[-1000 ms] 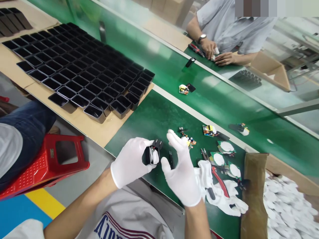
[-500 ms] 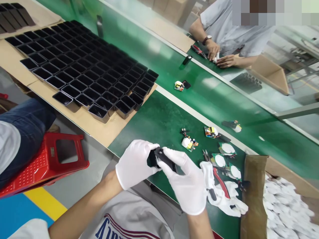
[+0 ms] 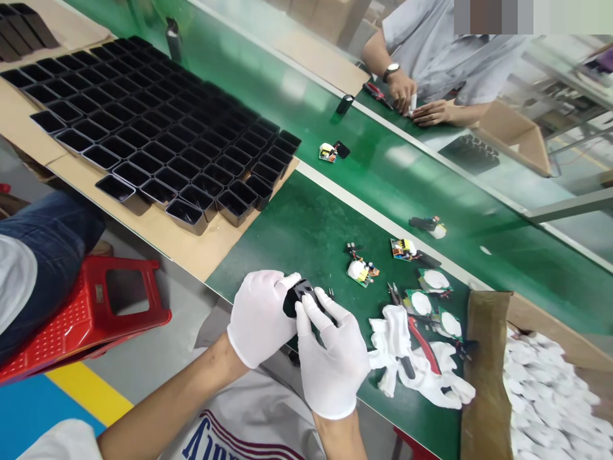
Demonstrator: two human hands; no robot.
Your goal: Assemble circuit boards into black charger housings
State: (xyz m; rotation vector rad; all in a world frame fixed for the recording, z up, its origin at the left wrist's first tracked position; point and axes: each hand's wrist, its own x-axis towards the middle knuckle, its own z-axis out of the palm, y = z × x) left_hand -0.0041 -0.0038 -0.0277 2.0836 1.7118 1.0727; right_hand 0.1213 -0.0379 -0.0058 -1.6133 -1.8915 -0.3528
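Both my hands wear white gloves and meet over the near edge of the green mat [image 3: 297, 230]. My left hand [image 3: 261, 316] is wrapped round a small black plastic casing [image 3: 297, 295]. My right hand [image 3: 330, 354] presses its fingers onto the same casing from the right. A small circuit board with a white part [image 3: 360, 271] lies on the mat just beyond my hands. Further right lie several green boards with white round pads [image 3: 433, 280].
Rows of empty black casings [image 3: 158, 140] stand on cardboard at the left. Spare white gloves [image 3: 421, 370] and red-handled pliers [image 3: 421, 342] lie at the right, beside a box of white pieces [image 3: 550, 396]. A person's hands [image 3: 416, 102] work across the green conveyor [image 3: 383, 172]. A red stool [image 3: 90, 306] stands below.
My right hand was open and apart from the casing; it has come in and closed onto it next to my left hand. Parts on the conveyor have drifted left.
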